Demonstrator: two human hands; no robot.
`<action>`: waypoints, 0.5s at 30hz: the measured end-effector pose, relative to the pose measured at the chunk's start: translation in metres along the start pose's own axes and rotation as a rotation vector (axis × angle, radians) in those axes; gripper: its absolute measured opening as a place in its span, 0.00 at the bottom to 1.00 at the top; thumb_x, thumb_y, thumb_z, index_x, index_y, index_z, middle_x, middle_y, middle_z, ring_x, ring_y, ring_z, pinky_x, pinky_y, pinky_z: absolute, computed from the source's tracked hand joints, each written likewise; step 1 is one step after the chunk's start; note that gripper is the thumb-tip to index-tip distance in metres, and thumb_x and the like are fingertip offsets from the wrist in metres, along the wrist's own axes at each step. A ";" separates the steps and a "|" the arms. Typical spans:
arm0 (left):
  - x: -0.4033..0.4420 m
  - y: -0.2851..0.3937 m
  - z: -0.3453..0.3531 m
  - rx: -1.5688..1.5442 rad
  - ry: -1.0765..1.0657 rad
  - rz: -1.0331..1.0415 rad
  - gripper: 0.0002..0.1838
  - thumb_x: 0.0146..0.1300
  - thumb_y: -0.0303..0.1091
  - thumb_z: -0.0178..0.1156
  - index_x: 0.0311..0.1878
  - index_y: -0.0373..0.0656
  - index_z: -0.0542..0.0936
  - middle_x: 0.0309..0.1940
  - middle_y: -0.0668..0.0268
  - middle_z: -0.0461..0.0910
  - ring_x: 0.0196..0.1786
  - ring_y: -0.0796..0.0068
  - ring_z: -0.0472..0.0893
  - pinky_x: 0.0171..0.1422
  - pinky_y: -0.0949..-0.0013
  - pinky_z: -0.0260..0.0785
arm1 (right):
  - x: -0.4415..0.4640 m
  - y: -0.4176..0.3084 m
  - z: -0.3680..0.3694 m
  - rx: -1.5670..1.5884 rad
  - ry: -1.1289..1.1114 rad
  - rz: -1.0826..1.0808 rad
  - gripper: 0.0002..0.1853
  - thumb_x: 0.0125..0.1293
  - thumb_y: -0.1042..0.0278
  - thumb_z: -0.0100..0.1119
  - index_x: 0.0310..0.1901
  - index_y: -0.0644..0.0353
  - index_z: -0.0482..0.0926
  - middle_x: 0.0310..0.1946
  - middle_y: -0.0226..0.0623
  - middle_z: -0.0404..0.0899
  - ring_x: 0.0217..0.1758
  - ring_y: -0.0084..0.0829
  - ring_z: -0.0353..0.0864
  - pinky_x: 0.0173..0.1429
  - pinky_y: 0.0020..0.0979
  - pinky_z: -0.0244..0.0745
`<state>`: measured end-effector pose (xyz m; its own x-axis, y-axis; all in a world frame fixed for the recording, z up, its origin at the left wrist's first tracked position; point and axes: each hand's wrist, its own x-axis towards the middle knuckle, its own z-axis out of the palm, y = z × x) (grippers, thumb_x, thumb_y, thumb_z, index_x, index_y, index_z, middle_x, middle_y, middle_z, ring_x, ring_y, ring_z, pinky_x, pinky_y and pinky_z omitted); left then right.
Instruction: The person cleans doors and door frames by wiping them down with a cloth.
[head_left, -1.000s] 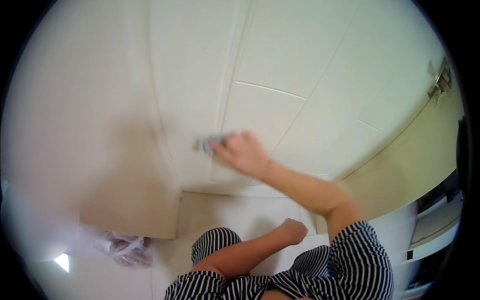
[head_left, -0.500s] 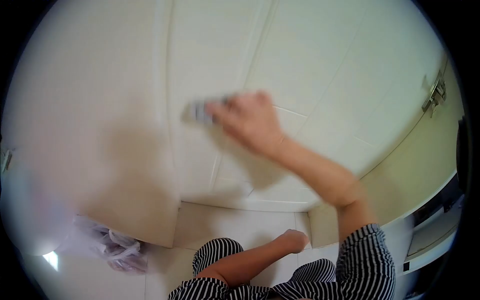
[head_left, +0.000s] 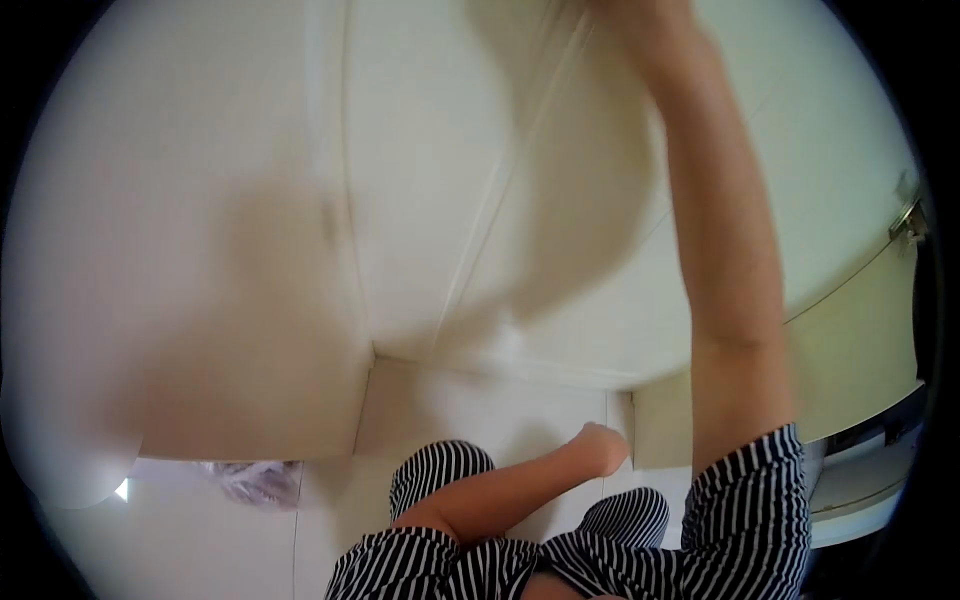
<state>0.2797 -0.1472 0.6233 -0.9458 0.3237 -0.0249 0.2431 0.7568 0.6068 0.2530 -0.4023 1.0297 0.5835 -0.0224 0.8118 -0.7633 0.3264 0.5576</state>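
My right arm reaches up across a pale panelled door (head_left: 420,170), in a striped short sleeve. Only part of my right hand (head_left: 645,22) shows at the top edge, close to the door; its fingers, and anything in them, lie out of view or blurred. Lower down, my left hand (head_left: 602,450) is held in front of my body above the floor, closed like a fist, with nothing seen sticking out of it. The arm's shadow falls over the door's middle.
A metal lock handle (head_left: 908,222) sits at the door's right edge. At left stands a pale flat panel (head_left: 200,200), with a plastic bag (head_left: 255,485) on the tiled floor (head_left: 400,415) below it. Dark and white furniture (head_left: 865,480) stands at lower right.
My right hand has swung up and to the right, from the door's middle to the top edge. The grey-white thing it held there is out of sight now. My left hand stays closed.
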 end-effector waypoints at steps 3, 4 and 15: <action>-0.004 0.007 -0.008 0.025 -0.010 0.034 0.11 0.59 0.32 0.54 0.41 0.43 0.83 0.37 0.53 0.85 0.42 0.50 0.84 0.44 0.48 0.76 | -0.081 -0.068 -0.029 0.344 -0.381 0.152 0.15 0.58 0.62 0.60 0.48 0.46 0.82 0.43 0.34 0.83 0.47 0.39 0.81 0.45 0.45 0.74; -0.004 0.005 -0.005 0.014 -0.016 0.025 0.11 0.59 0.32 0.54 0.41 0.43 0.83 0.37 0.53 0.85 0.42 0.50 0.84 0.44 0.48 0.76 | -0.114 -0.087 -0.041 0.325 -0.381 -0.049 0.18 0.60 0.64 0.56 0.53 0.46 0.80 0.55 0.30 0.78 0.59 0.35 0.75 0.56 0.42 0.72; -0.003 0.005 -0.008 -0.216 0.243 0.146 0.24 0.71 0.45 0.48 0.68 0.52 0.69 0.71 0.58 0.66 0.67 0.57 0.72 0.63 0.47 0.69 | -0.385 -0.221 -0.115 0.823 -0.970 -0.534 0.15 0.57 0.66 0.56 0.47 0.54 0.82 0.51 0.30 0.76 0.61 0.31 0.69 0.72 0.37 0.59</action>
<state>0.2822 -0.1483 0.6328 -0.9344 0.2556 0.2480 0.3526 0.5665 0.7448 0.2295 -0.3570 0.5738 0.6889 -0.7211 0.0739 -0.6507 -0.5702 0.5014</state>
